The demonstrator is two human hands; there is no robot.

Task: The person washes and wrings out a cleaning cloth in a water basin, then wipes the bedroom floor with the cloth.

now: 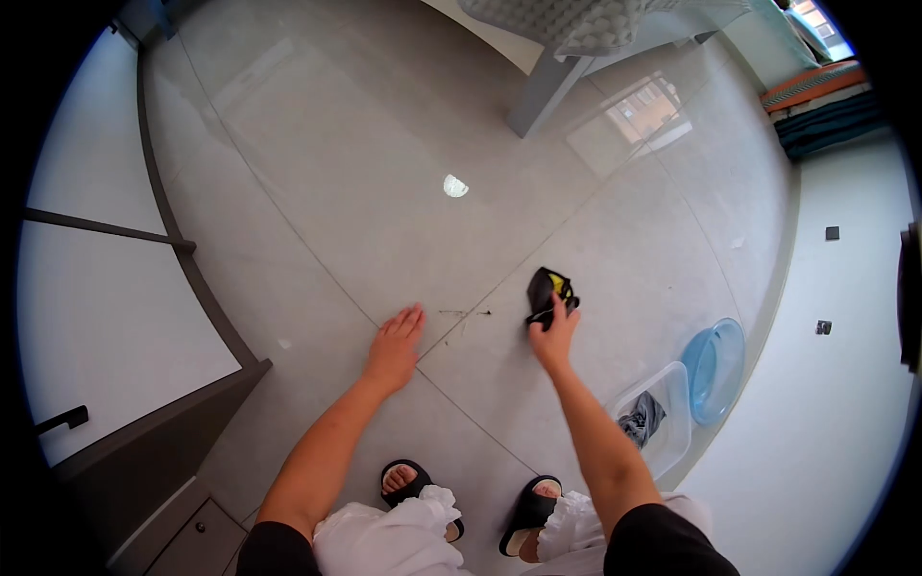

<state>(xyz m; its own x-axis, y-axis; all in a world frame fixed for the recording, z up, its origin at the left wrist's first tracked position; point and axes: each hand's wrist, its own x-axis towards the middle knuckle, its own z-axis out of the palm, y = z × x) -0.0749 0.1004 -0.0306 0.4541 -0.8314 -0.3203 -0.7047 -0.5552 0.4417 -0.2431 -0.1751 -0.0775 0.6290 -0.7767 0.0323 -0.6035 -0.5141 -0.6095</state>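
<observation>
My right hand grips a black cloth-like item with a yellow patch, low over or on the grey tiled floor. To its left, my left hand is held palm down at the floor, empty, its fingers extended. Between the two hands, small dark bits of debris lie on the tiles near a grout line.
At the right, a clear plastic bin holds a grey cloth, beside a blue basin against the wall. A table leg stands ahead. White cabinets line the left. My feet in black sandals are below.
</observation>
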